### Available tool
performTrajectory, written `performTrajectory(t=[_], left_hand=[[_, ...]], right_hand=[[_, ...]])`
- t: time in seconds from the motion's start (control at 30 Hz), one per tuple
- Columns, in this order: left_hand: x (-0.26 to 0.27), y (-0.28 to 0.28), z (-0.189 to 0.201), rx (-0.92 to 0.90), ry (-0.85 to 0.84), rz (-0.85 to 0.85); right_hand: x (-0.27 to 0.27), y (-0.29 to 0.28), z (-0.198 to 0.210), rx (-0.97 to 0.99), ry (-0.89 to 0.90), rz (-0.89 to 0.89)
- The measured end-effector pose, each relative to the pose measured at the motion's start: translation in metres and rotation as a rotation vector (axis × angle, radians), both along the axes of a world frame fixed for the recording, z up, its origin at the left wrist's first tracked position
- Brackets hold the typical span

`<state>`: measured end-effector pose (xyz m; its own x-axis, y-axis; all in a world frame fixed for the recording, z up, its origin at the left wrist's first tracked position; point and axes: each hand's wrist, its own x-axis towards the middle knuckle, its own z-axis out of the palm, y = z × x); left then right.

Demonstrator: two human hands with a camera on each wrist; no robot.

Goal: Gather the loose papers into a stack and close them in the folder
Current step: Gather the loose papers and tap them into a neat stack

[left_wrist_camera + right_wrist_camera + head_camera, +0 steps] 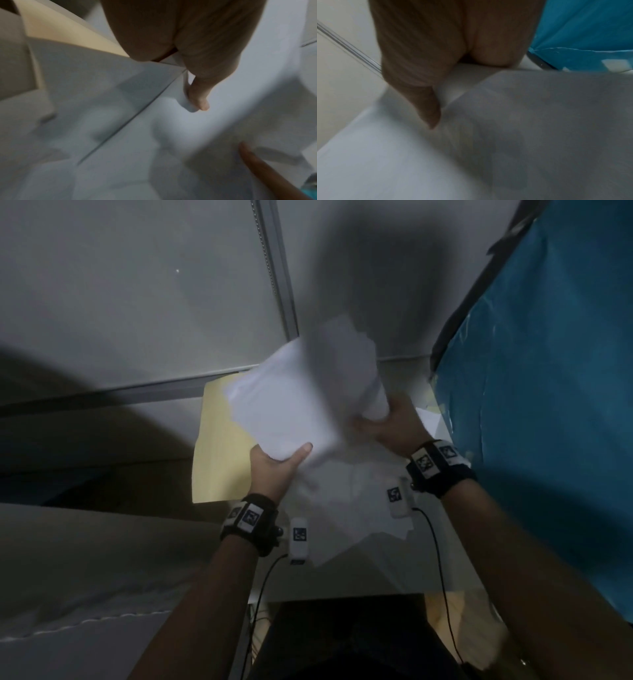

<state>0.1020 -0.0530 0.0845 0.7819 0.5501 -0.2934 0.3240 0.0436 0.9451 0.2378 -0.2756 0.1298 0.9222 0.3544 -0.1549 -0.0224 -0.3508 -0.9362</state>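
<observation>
Dim room, pale panelled wall (137,302), blue sheet (548,371) at right

Head camera high, wrist cameras close in.
The head view looks steeply down on both forearms; each wrist view peers along its thumb, sharing the white papers (291,402).

A bundle of white papers (294,398) is raised and tilted, uneven at its edges and blurred, its lower corner and right side held. Beneath and to its left lies the pale yellow folder (219,446), open and flat. More loose white sheets (356,501) lie spread just right of the folder, overlapping.
</observation>
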Motion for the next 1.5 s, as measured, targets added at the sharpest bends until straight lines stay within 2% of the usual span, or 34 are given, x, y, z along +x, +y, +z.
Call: performTrajectory(t=[0.1,0.2,0.27,0.33,0.43,0.63,0.7,0.8,0.87,1.07,1.17,1.27,1.33,1.4,1.5], left_hand=[[0.005,-0.005,0.023,0.008,-0.06,0.084],[0.004,-0.01,0.038,0.027,-0.042,0.12],[-0.001,-0.001,0.027,-0.005,0.01,0.128],[-0.006,0.005,0.024,-0.025,0.058,0.15],[-0.016,0.012,0.01,-0.001,0.077,0.145],[-0.012,0.001,0.0,0.024,0.02,-0.023],[-0.006,0.003,-0.004,0.031,0.045,0.012],[0.002,0.016,0.0,0.005,0.123,0.162],[0.004,0.028,0.002,-0.008,0.15,0.221],[0.003,0.039,0.002,-0.083,0.104,0.094],[-0.008,0.028,-0.021,-0.167,0.146,-0.012],[-0.026,0.018,-0.049,-0.257,0.247,-0.05],[-0.036,0.015,-0.064,-0.222,0.353,-0.076],[-0.042,0.017,-0.074,-0.099,0.487,-0.154],[-0.046,0.019,-0.08,0.05,0.545,-0.182]], right_hand=[[-0.008,-0.006,0.027,0.158,-0.057,-0.109],[-0.016,-0.013,0.041,0.235,-0.114,-0.069],[-0.02,-0.023,0.039,0.204,-0.184,-0.011],[-0.02,-0.034,0.02,0.088,-0.237,0.025],[-0.022,-0.038,-0.003,-0.028,-0.139,0.038],[-0.026,-0.01,-0.006,0.143,-0.043,-0.005],[-0.023,-0.004,-0.004,0.152,-0.061,0.012],[-0.008,-0.016,0.004,0.106,-0.171,0.025],[-0.001,-0.025,0.006,0.092,-0.166,0.003],[0.011,-0.01,0.017,0.126,-0.14,-0.098],[0.01,-0.004,0.011,-0.028,-0.275,-0.108],[0.006,-0.007,0.006,-0.227,-0.357,-0.07],[0.007,-0.014,0.007,-0.368,-0.457,-0.101],[0.01,-0.021,0.022,-0.422,-0.562,-0.17],[0.016,-0.025,0.05,-0.222,-0.597,-0.255]])
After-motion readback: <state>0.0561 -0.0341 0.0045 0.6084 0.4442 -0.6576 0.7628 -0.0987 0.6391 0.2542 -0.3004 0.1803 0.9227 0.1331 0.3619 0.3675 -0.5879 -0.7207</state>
